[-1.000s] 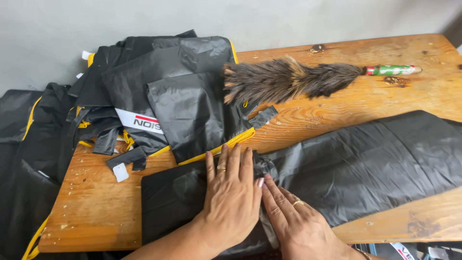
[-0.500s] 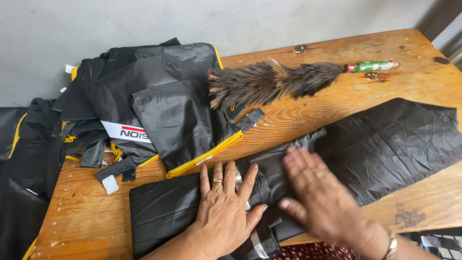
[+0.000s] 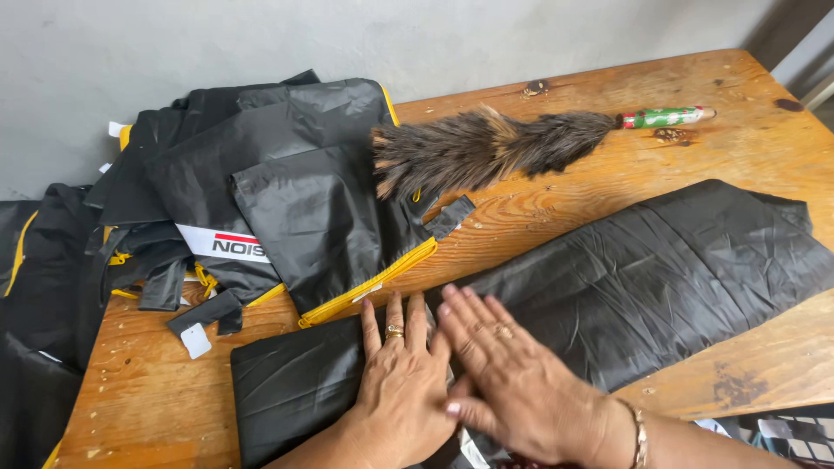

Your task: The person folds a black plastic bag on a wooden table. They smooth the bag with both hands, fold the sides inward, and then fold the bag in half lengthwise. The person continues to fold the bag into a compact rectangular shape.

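Low in the centre of the frame, the left hand [image 3: 401, 382] lies flat with fingers spread and palm down on a long black sheet of fabric [image 3: 643, 287], gripping nothing. The right hand [image 3: 512, 382] lies just beside it to the right, also flat and open, its fingers slanting toward the upper left and its thumb side touching or overlapping the left hand. The fabric runs from the lower left of the frame up to the right edge, its long axis slanting upward to the right; it is matte black, creased with fine wrinkles, and its lower-left end is folded into a squarish flap. It rests on a wooden surface [image 3: 556, 217] with visible grain and knots. Above the hands, upper left, lies a heap of black garments [image 3: 287, 200] with yellow trim and a white tag. A feather duster [image 3: 495, 152] lies in the upper centre, its green-and-red handle pointing toward the upper right.
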